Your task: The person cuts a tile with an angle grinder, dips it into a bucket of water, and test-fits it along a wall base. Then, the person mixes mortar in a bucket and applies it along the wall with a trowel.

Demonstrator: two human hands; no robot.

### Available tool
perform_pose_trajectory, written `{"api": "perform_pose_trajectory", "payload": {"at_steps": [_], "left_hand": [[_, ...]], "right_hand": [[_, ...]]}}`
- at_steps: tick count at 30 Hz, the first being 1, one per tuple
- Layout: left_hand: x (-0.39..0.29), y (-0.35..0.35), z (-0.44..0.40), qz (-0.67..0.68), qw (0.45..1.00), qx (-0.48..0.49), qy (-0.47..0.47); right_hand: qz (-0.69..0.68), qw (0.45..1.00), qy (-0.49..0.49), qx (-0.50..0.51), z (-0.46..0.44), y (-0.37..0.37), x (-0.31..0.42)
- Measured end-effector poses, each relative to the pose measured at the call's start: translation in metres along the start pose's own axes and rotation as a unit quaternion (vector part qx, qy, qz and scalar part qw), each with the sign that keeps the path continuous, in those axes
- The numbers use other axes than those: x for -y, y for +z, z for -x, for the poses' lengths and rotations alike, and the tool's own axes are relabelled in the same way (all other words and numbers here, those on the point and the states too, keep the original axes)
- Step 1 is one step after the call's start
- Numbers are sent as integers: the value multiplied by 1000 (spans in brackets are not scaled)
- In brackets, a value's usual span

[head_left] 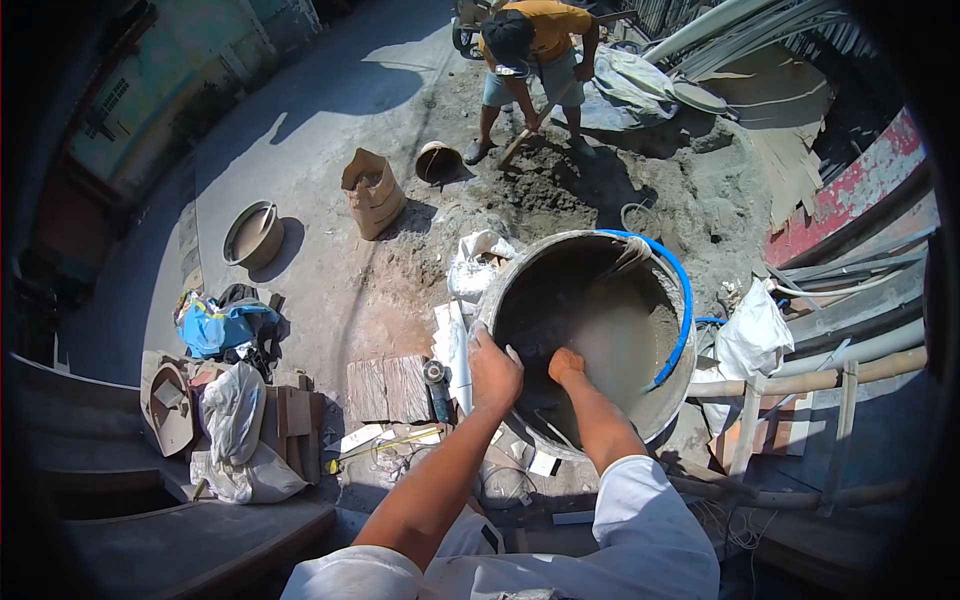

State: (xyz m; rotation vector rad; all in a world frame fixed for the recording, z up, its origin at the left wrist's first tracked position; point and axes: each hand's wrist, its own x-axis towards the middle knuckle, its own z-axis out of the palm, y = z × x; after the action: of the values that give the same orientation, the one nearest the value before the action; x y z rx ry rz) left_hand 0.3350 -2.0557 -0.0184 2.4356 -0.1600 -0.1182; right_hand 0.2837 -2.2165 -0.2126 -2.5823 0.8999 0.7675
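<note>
A large round drum point(688, 375) stands in front of me with murky grey water point(620, 330) inside. My left hand point(497, 372) is at the drum's left rim, fingers curled over it and thumb toward the inside. Over the water inside the drum, my right hand point(567, 364) is closed in a fist; whatever it may hold is hidden. A blue hose point(683, 290) curves along the drum's right rim. Just left of the drum lie an angle grinder point(436, 385) and some wood-grained tiles point(388, 389).
Across the drum, a person in an orange shirt point(548, 30) bends with a shovel over a heap of wet mortar point(545, 185). Farther left are a paper sack point(374, 195), a bucket point(438, 163) and a basin point(254, 236). Bamboo rails point(800, 383) flank the right.
</note>
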Motion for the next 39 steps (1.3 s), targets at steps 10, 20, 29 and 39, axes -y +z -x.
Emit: {"api": "perform_pose_trajectory", "payload": {"at_steps": [10, 20, 29, 39], "left_hand": [[-1, -2, 0, -5, 1000, 19, -20], [0, 2, 0, -1, 999, 29, -22], [-1, 2, 0, 1, 999, 33, -26], [-1, 2, 0, 9, 999, 31, -25]], "right_hand": [[-36, 999, 23, 4, 18, -41, 10], [-8, 1000, 1, -30, 2, -6, 5], [-35, 999, 9, -5, 13, -32, 8], [-44, 998, -5, -54, 15, -46, 16]]}}
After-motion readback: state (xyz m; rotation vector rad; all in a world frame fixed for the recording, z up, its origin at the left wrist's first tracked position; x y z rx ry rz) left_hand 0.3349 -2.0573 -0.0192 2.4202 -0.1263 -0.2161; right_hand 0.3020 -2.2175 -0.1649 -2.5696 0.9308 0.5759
